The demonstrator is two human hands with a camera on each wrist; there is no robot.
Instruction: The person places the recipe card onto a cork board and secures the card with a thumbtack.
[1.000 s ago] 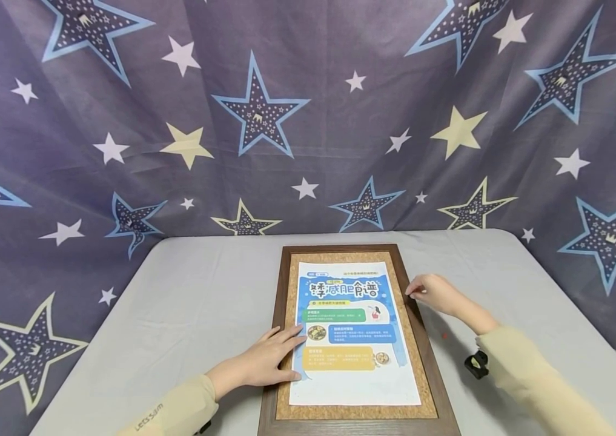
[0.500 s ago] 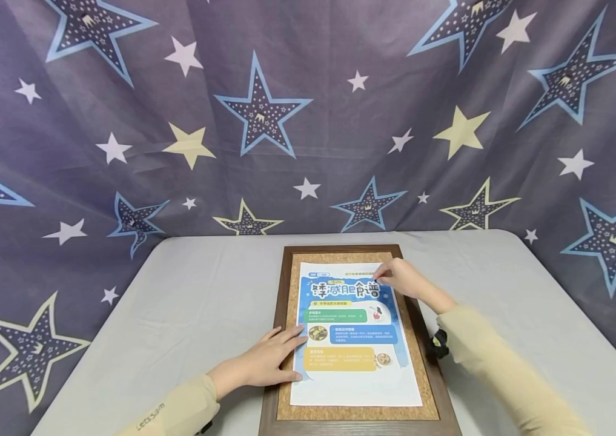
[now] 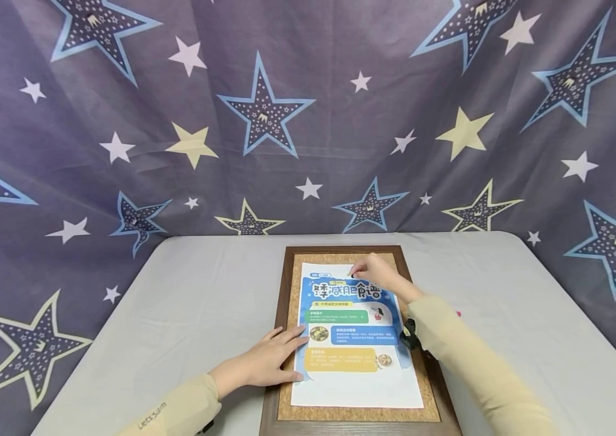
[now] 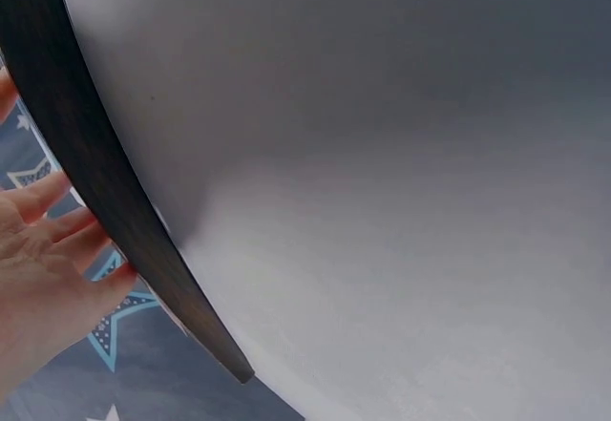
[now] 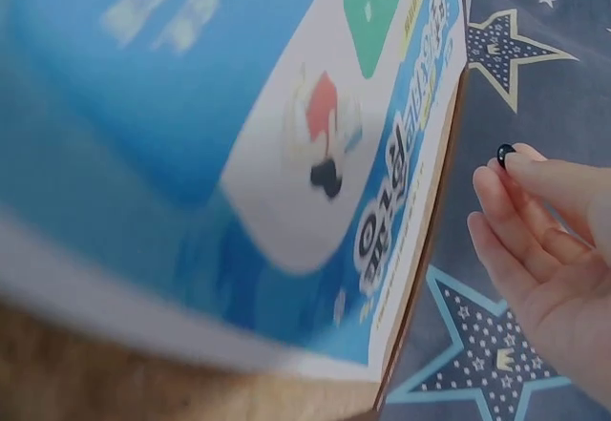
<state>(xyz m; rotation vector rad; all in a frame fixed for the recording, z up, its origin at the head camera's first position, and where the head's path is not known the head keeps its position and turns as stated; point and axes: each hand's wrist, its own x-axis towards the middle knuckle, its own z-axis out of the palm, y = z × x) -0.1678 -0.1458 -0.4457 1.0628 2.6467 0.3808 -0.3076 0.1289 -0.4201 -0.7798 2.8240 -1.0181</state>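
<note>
A printed poster (image 3: pixel 362 387) lies on a cork board (image 3: pixel 357 413) with a dark brown wooden frame (image 3: pixel 281 303). Fingers spread, my left hand (image 3: pixel 266 360) rests on the poster's left edge and the frame; the left wrist view shows it behind the frame's side. My right hand (image 3: pixel 375 270) is over the poster's top edge, right of its middle. Between thumb and forefinger it pinches a small, glossy black push pin (image 5: pixel 506 156), whose point is hidden by the fingers.
The board lies on a table with a light grey cloth (image 3: pixel 220 290). A small pink thing (image 3: pixel 458 313) shows beside the right sleeve. Behind the table hangs a dark curtain (image 3: pixel 308 163) with a star pattern. A black strap (image 3: pixel 409 335) sits at the right wrist.
My right hand has moved left from the frame's right side to over the poster's top edge, carrying the push pin. The left hand has stayed in place on the poster.
</note>
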